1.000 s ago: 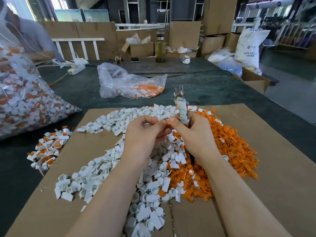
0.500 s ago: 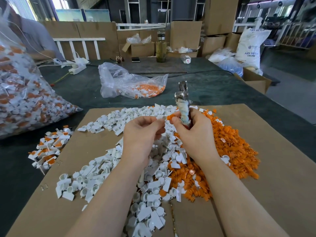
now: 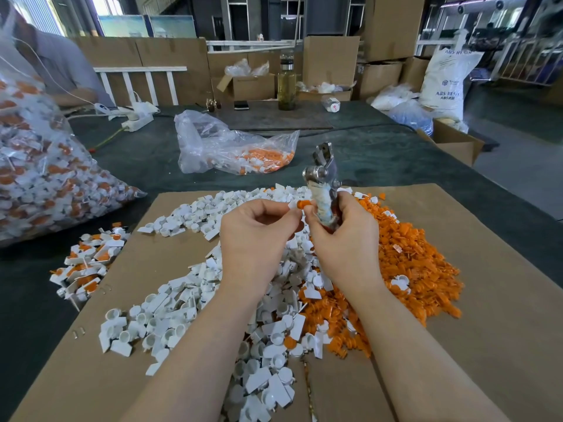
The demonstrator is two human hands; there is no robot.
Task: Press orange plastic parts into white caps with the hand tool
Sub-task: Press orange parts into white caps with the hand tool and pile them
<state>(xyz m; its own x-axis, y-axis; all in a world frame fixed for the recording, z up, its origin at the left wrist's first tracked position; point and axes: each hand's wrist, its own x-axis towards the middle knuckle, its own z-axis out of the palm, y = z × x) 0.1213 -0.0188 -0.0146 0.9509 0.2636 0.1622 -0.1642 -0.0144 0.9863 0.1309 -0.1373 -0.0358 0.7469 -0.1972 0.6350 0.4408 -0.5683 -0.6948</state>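
My left hand (image 3: pixel 257 236) pinches a small white cap (image 3: pixel 293 205) at its fingertips. An orange part (image 3: pixel 303 203) sits against that cap, touched by the thumb and forefinger of my right hand (image 3: pixel 344 239). The same right hand grips the cloth-wrapped handle of the metal hand tool (image 3: pixel 323 184), which stands upright with its jaws pointing away from me. Below my hands lies a heap of white caps (image 3: pixel 189 303) on the left and a heap of orange parts (image 3: pixel 411 263) on the right, all on a cardboard sheet (image 3: pixel 502 315).
A small pile of assembled orange-and-white caps (image 3: pixel 88 263) lies at the cardboard's left edge. A large full bag (image 3: pixel 45 178) fills the left side, and a clear bag (image 3: pixel 231 147) lies ahead on the dark table. A person (image 3: pixel 58 65) sits far left; boxes stand behind.
Both hands have risen slightly above the heaps. The tool's head now stands higher and more upright, and the orange part and white cap show between my fingertips.
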